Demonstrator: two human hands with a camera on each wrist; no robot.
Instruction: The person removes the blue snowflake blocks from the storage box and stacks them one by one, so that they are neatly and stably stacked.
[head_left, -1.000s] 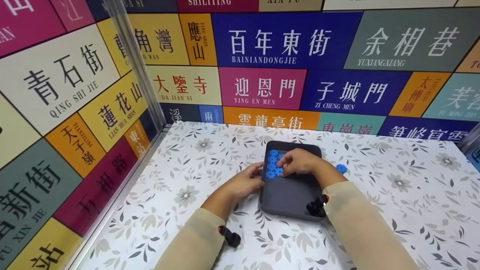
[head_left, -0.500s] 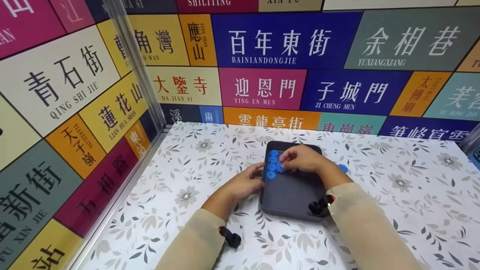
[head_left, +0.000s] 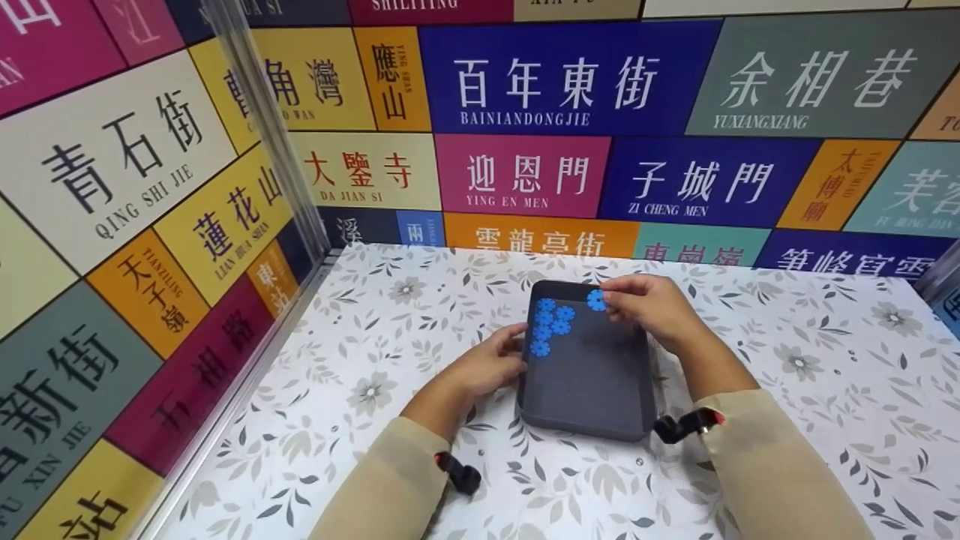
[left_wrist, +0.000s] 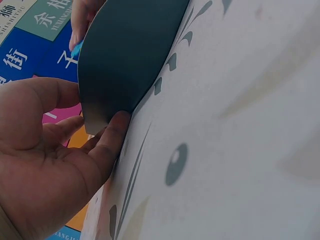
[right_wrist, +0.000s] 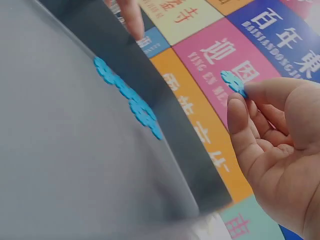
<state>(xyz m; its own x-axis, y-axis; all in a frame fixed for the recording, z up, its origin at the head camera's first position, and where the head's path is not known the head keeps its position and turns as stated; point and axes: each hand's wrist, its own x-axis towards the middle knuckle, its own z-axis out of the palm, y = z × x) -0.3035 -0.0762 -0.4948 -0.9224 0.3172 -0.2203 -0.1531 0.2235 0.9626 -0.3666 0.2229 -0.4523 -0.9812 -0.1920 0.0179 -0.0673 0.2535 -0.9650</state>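
A shallow dark grey tray (head_left: 585,390) lies on the table. Several blue snowflake-shaped plastic pieces (head_left: 551,326) sit joined or touching along its far left side. My right hand (head_left: 652,304) pinches a single blue snowflake piece (head_left: 597,300) between thumb and forefinger, above the tray's far right part. In the right wrist view that snowflake piece (right_wrist: 234,83) is tilted, apart from the others. My left hand (head_left: 491,364) rests against the tray's left outer wall. The left wrist view shows its fingers (left_wrist: 107,145) touching the wall (left_wrist: 120,65) near the table.
The table (head_left: 360,450) has a white cloth with leaves and flowers. Colourful sign-printed panels (head_left: 525,180) stand behind it and at the left. Black wrist cameras (head_left: 459,474) are strapped to both sleeves.
My right hand has lifted a blue snowflake piece from the group and moved right with it. My left hand stays at the tray's wall. The forearm now covers where a loose piece lay.
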